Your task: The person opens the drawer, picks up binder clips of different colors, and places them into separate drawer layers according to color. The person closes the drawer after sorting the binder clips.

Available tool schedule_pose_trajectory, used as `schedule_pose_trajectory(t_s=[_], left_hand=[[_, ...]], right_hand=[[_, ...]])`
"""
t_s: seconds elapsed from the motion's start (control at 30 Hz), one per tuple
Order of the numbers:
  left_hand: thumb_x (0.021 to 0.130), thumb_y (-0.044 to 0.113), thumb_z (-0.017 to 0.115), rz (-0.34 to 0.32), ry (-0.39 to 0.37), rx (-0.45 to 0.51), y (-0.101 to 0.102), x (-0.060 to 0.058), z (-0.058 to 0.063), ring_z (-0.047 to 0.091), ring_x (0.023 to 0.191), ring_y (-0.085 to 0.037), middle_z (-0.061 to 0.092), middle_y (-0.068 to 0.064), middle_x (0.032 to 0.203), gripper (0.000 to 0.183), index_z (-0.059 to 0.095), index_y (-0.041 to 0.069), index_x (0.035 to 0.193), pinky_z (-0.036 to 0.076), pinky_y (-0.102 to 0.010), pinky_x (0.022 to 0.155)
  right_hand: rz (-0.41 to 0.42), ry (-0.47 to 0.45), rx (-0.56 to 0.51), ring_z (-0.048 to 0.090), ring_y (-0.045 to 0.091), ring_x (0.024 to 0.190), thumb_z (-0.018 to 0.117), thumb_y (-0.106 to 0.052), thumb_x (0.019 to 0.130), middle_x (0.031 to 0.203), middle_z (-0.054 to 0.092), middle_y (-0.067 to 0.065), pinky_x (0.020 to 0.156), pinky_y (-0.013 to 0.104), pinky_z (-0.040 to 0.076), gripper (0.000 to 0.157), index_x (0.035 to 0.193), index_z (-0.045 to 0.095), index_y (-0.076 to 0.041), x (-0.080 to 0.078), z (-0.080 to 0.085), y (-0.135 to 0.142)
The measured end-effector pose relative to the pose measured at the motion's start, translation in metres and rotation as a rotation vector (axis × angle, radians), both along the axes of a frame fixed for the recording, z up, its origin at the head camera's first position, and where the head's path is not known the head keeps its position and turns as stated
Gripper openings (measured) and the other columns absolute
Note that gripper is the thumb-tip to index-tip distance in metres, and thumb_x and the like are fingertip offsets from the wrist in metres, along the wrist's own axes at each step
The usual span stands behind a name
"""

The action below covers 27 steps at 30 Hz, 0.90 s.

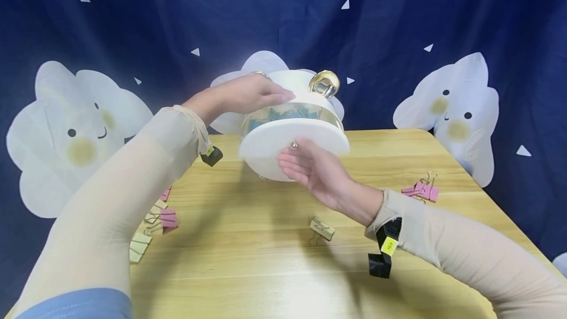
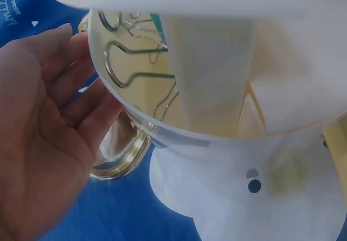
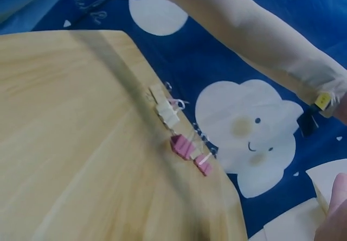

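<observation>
A round white container (image 1: 290,82) with gold ear-like discs (image 1: 325,84) is tilted toward me at the table's far side. Teal binder clips (image 1: 294,112) show inside, and the left wrist view reveals wire clip handles (image 2: 135,78) beside a white divider (image 2: 211,73). My left hand (image 1: 243,93) rests over the container's upper left, its loosely bent fingers (image 2: 103,108) touching the outer wall. A round white lid (image 1: 261,146) hangs slanted in front of the opening. My right hand (image 1: 316,174) pinches its small gold knob (image 1: 294,144); the fingertip contact is partly hidden.
A yellow binder clip (image 1: 322,229) lies mid-table. Pink clips (image 1: 421,191) lie at the right, while pink and yellow clips (image 1: 168,219) cluster by the left edge. Behind the wooden table (image 1: 239,260) hangs a blue curtain (image 1: 372,28) with cloud figures.
</observation>
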<state>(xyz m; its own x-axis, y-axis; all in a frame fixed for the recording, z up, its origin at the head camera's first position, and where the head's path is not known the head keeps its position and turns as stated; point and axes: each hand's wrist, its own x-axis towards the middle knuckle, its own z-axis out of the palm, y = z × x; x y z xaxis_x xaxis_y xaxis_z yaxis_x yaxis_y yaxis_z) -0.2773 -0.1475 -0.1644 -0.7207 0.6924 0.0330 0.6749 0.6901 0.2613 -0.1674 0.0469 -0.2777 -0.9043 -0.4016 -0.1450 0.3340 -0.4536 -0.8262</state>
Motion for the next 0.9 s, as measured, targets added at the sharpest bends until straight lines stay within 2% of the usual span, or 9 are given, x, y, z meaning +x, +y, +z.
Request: schedule_pose_trajectory(t_s=[0.1,0.3,0.47,0.6,0.7,0.8,0.9], left_hand=[[0.102,0.048,0.046,0.003,-0.004,0.005,0.002,0.000,0.000,0.057,0.097,-0.016,0.068,-0.005,0.100,0.041,0.072,0.019,0.112,0.043,-0.034,0.094],[0.102,0.048,0.045,0.005,0.001,0.005,0.003,0.001,0.000,0.057,0.098,-0.016,0.067,-0.005,0.103,0.041,0.071,0.020,0.116,0.043,-0.035,0.094],[0.102,0.048,0.046,0.008,0.016,0.022,0.001,0.001,-0.002,0.056,0.088,-0.017,0.062,-0.004,0.082,0.037,0.072,0.021,0.103,0.043,-0.032,0.084],[0.101,0.047,0.048,0.010,0.009,0.044,0.000,0.003,-0.004,0.056,0.083,-0.016,0.060,-0.002,0.075,0.035,0.073,0.022,0.102,0.043,-0.031,0.079],[0.102,0.044,0.049,-0.005,0.008,0.056,-0.001,0.004,-0.005,0.058,0.085,-0.015,0.065,0.000,0.083,0.034,0.073,0.022,0.110,0.045,-0.031,0.079],[0.102,0.036,0.052,-0.026,0.031,0.049,-0.001,0.005,-0.005,0.061,0.102,-0.014,0.071,0.000,0.108,0.032,0.070,0.020,0.123,0.045,-0.031,0.090],[0.102,0.029,0.055,-0.043,0.063,0.027,-0.001,0.006,-0.004,0.055,0.121,-0.014,0.062,0.003,0.131,0.034,0.063,0.019,0.132,0.041,-0.032,0.102]], right_hand=[[-0.016,-0.008,-0.007,0.050,0.039,0.126,0.052,-0.029,0.102,0.130,0.053,0.028,0.096,0.032,0.050,0.051,0.133,0.045,0.011,-0.004,0.001,0.001],[-0.038,-0.007,0.003,0.053,0.036,0.123,0.051,-0.030,0.102,0.130,0.054,0.026,0.095,0.032,0.050,0.050,0.133,0.045,0.010,-0.014,0.002,-0.001],[-0.065,-0.015,0.004,0.056,0.033,0.120,0.053,-0.030,0.102,0.128,0.055,0.025,0.094,0.031,0.051,0.050,0.132,0.046,0.009,-0.025,0.002,-0.005],[-0.079,-0.023,0.004,0.057,0.033,0.119,0.053,-0.030,0.102,0.128,0.055,0.025,0.093,0.031,0.052,0.050,0.132,0.046,0.008,-0.032,0.001,-0.008],[-0.086,-0.023,0.003,0.058,0.032,0.118,0.053,-0.030,0.102,0.128,0.056,0.025,0.093,0.031,0.052,0.049,0.132,0.047,0.008,-0.038,0.000,-0.010],[-0.088,-0.019,-0.006,0.058,0.032,0.117,0.054,-0.030,0.101,0.128,0.055,0.025,0.093,0.031,0.052,0.049,0.133,0.047,0.008,-0.043,0.001,-0.012],[-0.085,-0.015,-0.012,0.058,0.032,0.117,0.054,-0.029,0.101,0.128,0.055,0.025,0.093,0.031,0.052,0.048,0.132,0.047,0.008,-0.046,0.002,-0.014]])
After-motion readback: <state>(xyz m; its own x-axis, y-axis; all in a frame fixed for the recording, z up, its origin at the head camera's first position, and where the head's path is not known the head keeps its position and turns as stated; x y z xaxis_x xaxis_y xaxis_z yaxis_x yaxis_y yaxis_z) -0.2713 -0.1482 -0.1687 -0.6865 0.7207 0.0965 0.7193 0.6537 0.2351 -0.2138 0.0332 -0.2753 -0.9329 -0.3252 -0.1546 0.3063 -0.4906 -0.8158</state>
